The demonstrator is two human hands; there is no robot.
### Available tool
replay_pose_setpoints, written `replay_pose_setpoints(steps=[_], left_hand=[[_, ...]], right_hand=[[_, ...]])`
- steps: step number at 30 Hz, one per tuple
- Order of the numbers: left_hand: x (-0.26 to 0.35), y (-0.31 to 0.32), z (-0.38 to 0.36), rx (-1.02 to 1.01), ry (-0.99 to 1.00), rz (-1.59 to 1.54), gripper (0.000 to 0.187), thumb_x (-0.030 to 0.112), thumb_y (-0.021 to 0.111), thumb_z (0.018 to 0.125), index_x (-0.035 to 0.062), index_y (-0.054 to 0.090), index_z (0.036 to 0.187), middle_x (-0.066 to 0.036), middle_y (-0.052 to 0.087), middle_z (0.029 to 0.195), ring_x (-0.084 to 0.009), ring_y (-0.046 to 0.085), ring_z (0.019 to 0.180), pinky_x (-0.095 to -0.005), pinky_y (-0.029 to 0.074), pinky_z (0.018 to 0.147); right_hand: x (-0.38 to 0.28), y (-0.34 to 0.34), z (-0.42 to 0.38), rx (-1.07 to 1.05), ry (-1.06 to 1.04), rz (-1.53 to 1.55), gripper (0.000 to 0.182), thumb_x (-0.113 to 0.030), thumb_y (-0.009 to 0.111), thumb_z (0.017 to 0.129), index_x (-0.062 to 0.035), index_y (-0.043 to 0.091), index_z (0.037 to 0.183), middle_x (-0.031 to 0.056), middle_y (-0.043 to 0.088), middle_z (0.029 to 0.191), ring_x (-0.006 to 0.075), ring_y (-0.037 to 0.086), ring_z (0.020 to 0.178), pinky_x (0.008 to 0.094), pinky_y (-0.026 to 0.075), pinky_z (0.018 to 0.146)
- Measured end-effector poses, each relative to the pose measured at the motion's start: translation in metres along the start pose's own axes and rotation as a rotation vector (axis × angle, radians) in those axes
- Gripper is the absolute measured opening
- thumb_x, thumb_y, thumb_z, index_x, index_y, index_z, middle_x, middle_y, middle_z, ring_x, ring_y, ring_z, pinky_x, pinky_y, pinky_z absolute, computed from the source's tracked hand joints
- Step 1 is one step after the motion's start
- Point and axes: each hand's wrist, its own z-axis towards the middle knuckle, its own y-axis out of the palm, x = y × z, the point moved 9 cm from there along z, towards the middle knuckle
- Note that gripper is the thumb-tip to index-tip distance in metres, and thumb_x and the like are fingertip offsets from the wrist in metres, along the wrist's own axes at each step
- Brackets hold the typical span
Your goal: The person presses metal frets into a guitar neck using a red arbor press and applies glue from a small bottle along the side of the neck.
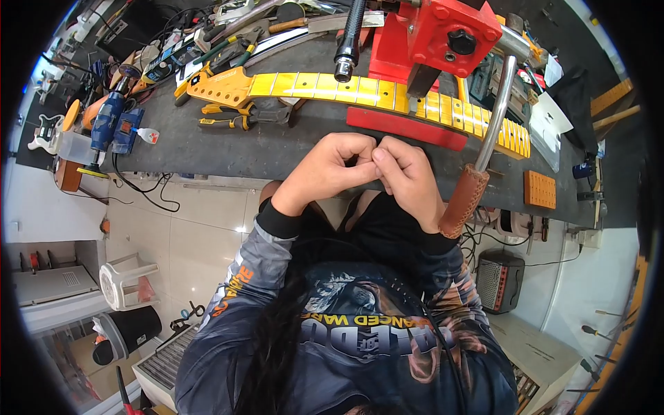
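Both of my hands meet at the bench's front edge, fingertips touching. My left hand has its fingers curled and pinched; my right hand is closed against it. Anything between the fingertips is too small to make out. Just beyond them a red bar lies in front of a yellow guitar neck. The neck's fretboard faces up, and its frets run under the ram of a red press. The press lever, with a brown leather grip, hangs down beside my right wrist.
Yellow-handled pliers and a blue rotary tool lie on the dark bench at the left. A flexible black hose hangs above the neck. An orange block with holes sits at the right.
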Motion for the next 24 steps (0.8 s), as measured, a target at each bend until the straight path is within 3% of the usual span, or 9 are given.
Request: replay_pose_setpoints(steps=[14, 17, 19, 24], left_hand=[[0.0005, 0.0008, -0.0004, -0.024, 0.030, 0.011, 0.030, 0.009, 0.079, 0.106, 0.0051, 0.059, 0.084, 0.006, 0.054, 0.083, -0.0045, 0.045, 0.078, -0.0279, 0.038, 0.067], [0.0014, 0.0008, 0.0000, 0.000, -0.002, 0.004, 0.033, 0.011, 0.080, 0.103, 0.0031, 0.056, 0.081, 0.005, 0.052, 0.078, -0.0049, 0.047, 0.079, -0.0285, 0.042, 0.069], [0.0004, 0.0011, -0.0005, -0.017, 0.038, 0.006, 0.030, 0.009, 0.079, 0.106, 0.0050, 0.059, 0.084, 0.006, 0.054, 0.083, -0.0044, 0.045, 0.078, -0.0277, 0.038, 0.067], [-0.0048, -0.0003, -0.0013, -0.026, 0.016, -0.018, 0.030, 0.009, 0.079, 0.107, 0.0053, 0.059, 0.084, 0.007, 0.054, 0.084, -0.0040, 0.044, 0.078, -0.0274, 0.037, 0.067]], right_hand=[[0.0002, 0.0011, 0.0005, -0.001, -0.002, 0.010, 0.030, -0.019, 0.065, 0.115, 0.0024, 0.060, 0.094, 0.0081, 0.053, 0.073, 0.0130, 0.044, 0.071, 0.0359, 0.042, 0.064], [0.0001, 0.0008, 0.0006, 0.001, -0.005, 0.005, 0.030, -0.018, 0.065, 0.115, 0.0025, 0.060, 0.095, 0.0081, 0.053, 0.073, 0.0129, 0.044, 0.071, 0.0359, 0.042, 0.064], [-0.0004, 0.0007, 0.0005, 0.002, -0.008, 0.005, 0.029, -0.018, 0.065, 0.115, 0.0025, 0.060, 0.095, 0.0082, 0.053, 0.073, 0.0129, 0.044, 0.071, 0.0359, 0.043, 0.064], [-0.0012, 0.0002, 0.0002, 0.002, -0.004, -0.002, 0.028, -0.017, 0.065, 0.115, 0.0026, 0.061, 0.095, 0.0096, 0.055, 0.073, 0.0137, 0.045, 0.070, 0.0361, 0.043, 0.064]])
